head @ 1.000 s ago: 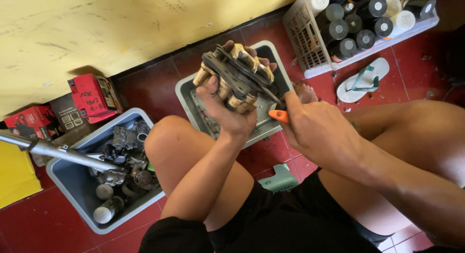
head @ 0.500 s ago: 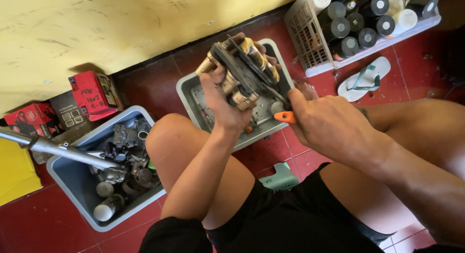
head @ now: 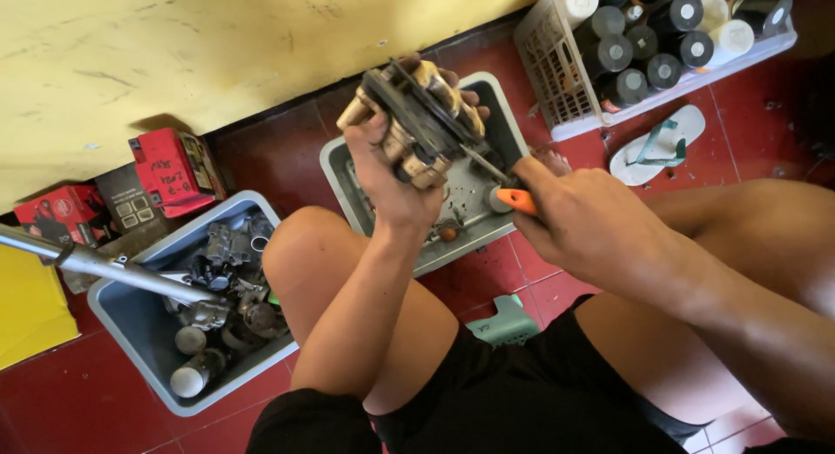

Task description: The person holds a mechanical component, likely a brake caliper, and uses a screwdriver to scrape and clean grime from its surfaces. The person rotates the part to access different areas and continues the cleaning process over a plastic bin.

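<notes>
My left hand point(head: 391, 171) grips a grimy metal engine part point(head: 422, 119), tan and black, and holds it up over a grey tray point(head: 513, 132). My right hand point(head: 583, 223) holds a screwdriver with an orange handle point(head: 515, 199). Its metal shaft points up and left, and the tip rests against the lower right side of the part. Both hands sit above my bare knees, over the red tiled floor.
A grey tub point(head: 130, 332) of metal engine parts stands at the left, with a metal bar point(head: 96, 264) across it. Red boxes point(head: 170, 171) lean on the yellow wall. A white basket point(head: 565, 80) of spray cans and a sandal point(head: 657, 145) lie at the right.
Both hands have shifted slightly right and up with the part, and the screwdriver tip stays against it. The part has turned a little in my left hand.
</notes>
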